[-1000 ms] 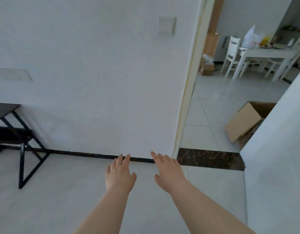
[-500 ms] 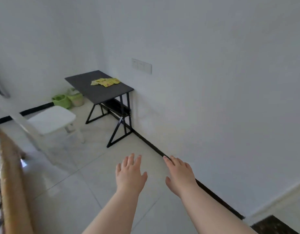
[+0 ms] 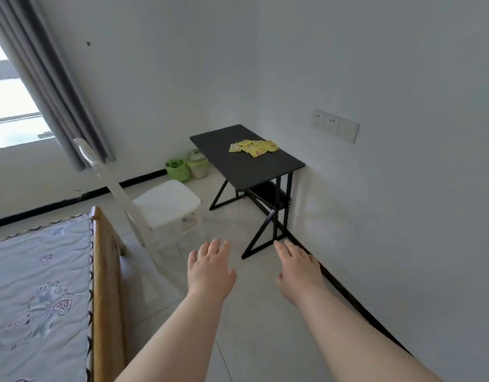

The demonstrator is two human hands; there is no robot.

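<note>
No writing can be read with certainty. The mattress (image 3: 39, 271), to the left of the left hand (image 3: 210, 271), bears stitched cursive lettering beside heart motifs, but it lies upside down to the camera and its words cannot be made out. The yellow packets (image 3: 254, 148) on the black table (image 3: 224, 153), well beyond the right hand (image 3: 298, 271), carry print too small and blurred to read.

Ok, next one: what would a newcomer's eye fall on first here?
The left hand and right hand reach forward, open and empty, above the tiled floor. Beyond them, yellow packets lie scattered on a black table against the right wall, with a white chair beside it.
</note>
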